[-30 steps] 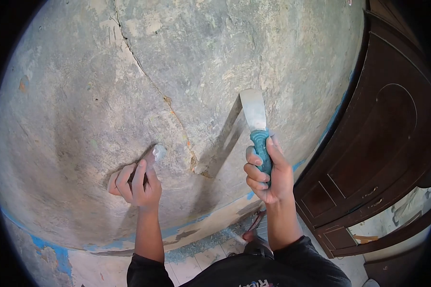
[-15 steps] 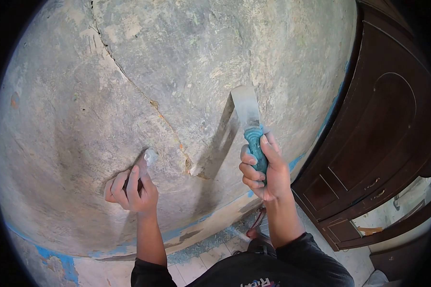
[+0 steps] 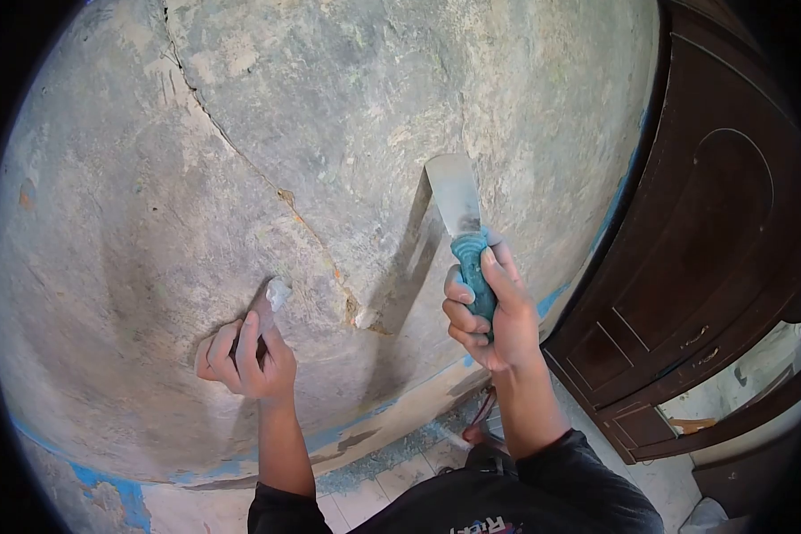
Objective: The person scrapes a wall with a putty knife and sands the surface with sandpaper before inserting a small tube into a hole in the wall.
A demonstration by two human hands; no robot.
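My right hand (image 3: 507, 325) is wrapped round the teal handle of a putty knife (image 3: 454, 196). Its broad metal blade points up, its edge close to the rough grey wall (image 3: 347, 116), and a long shadow falls left of it. Lower left, my left hand (image 3: 254, 360) has its fingers curled round a small brownish flat piece (image 3: 262, 313) with a whitish putty-like lump (image 3: 278, 294) on its end. I cannot tell what kind of piece it is. Between the hands, a crack (image 3: 240, 156) runs down the wall to a chipped spot (image 3: 354, 311).
A dark wooden cabinet (image 3: 694, 205) with an arched panel stands at the right. Blue paint patches (image 3: 133, 503) mark the wall's lower edge. Pale floor tiles (image 3: 360, 503) show below, near my dark shirt (image 3: 454, 507). Light-coloured scraps lie in an opening (image 3: 730, 383) low in the cabinet.
Both hands keep their grips and have hardly moved. The view has shifted very slightly, and the putty knife's blade sits a touch higher and further left.
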